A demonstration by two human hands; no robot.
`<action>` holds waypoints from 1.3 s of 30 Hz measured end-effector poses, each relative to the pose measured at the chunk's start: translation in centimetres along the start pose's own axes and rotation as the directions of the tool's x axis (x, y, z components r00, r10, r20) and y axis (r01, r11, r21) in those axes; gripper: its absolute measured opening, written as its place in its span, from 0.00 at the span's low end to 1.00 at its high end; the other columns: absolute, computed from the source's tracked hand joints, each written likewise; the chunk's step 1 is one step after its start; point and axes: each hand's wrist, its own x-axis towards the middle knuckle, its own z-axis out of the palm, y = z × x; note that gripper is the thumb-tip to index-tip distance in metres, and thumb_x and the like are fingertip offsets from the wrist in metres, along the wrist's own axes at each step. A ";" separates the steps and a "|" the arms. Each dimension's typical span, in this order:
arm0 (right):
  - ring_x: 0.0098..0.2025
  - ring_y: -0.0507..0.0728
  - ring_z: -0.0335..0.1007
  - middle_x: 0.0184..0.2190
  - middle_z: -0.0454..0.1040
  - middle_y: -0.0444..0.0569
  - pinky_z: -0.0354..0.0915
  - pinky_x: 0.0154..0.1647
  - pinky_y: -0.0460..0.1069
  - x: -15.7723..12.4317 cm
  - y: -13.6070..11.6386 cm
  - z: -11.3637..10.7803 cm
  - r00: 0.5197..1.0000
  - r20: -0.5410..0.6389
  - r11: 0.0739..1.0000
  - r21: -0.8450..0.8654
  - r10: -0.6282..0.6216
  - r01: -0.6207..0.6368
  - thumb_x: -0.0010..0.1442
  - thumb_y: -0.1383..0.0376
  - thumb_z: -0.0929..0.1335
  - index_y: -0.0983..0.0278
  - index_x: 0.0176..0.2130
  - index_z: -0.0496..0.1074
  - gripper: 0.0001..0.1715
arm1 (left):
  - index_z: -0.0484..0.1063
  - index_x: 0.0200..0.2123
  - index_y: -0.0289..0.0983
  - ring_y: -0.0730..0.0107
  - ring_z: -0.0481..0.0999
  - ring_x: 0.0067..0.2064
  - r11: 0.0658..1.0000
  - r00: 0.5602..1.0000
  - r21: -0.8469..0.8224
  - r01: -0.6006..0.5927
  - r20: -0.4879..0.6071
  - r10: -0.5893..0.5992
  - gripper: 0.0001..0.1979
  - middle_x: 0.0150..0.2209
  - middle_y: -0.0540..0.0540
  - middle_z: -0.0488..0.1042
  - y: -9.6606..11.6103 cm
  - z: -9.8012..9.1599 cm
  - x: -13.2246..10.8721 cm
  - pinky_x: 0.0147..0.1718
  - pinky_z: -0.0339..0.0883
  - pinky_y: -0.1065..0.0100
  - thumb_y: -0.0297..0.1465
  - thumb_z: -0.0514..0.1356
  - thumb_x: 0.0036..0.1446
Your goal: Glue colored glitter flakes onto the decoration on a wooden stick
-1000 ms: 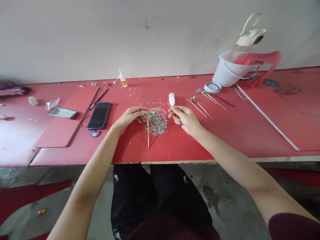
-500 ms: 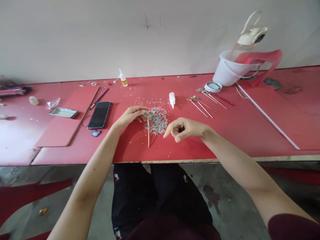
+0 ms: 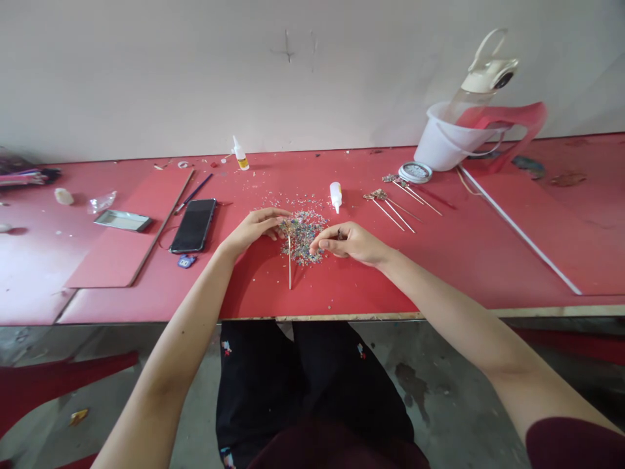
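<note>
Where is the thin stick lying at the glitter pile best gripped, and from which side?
Pinch the stick by its bare near end, from above: it lies flat, its far end in the glitter pile beside the left hand.

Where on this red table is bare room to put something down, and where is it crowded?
Bare: between the phone and the left hand; between the decorated sticks and the white rod. Crowded: the glitter pile up to the right hand, and around the bucket.

Red counter (image 3: 439,260): glitter pile (image 3: 303,231) centre with stick (image 3: 290,260); phone (image 3: 194,225) left; glue bottle (image 3: 335,195) beyond; white bucket (image 3: 446,140) far right.
</note>
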 end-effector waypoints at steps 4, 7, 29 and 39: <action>0.20 0.45 0.49 0.32 0.79 0.47 0.43 0.20 0.48 0.2 0.3 -0.2 0.998 -0.064 1.000 0.000 0.016 -0.017 0.53 0.55 0.74 0.59 0.35 0.81 0.12 | 0.73 0.50 0.35 0.75 0.76 0.32 1.000 1.000 -0.014 -0.008 0.008 0.008 0.17 0.39 0.43 0.77 -0.2 -0.1 0.0 0.34 0.70 0.72 0.38 0.60 0.60; 0.21 0.46 0.53 0.30 0.79 0.47 0.44 0.19 0.47 0.5 0.8 -0.2 0.993 -0.114 0.999 0.027 0.034 -0.031 0.49 0.57 0.76 0.58 0.34 0.81 0.11 | 0.73 0.50 0.35 0.75 0.76 0.32 1.000 1.000 -0.016 -0.004 0.006 0.004 0.17 0.38 0.43 0.77 -0.2 -0.1 0.1 0.34 0.70 0.73 0.37 0.59 0.61; 0.17 0.46 0.45 0.13 0.54 0.38 0.42 0.20 0.49 0.9 1.4 -0.3 0.940 -0.342 1.000 0.020 0.003 0.004 0.55 0.46 0.71 0.61 0.21 0.62 0.27 | 0.73 0.49 0.36 0.75 0.75 0.31 1.000 1.000 -0.010 0.009 0.007 -0.009 0.16 0.35 0.44 0.77 -0.2 -0.1 0.0 0.33 0.69 0.73 0.36 0.59 0.60; 0.31 0.52 0.64 0.37 0.75 0.49 0.60 0.30 0.50 1.2 2.2 -0.3 0.943 -0.326 0.963 -0.267 -0.069 -0.022 0.61 0.57 0.67 0.59 0.49 0.74 0.18 | 0.73 0.49 0.36 0.74 0.76 0.31 1.000 1.000 -0.011 0.005 0.019 -0.005 0.15 0.35 0.44 0.78 0.0 0.0 0.1 0.32 0.69 0.73 0.36 0.59 0.60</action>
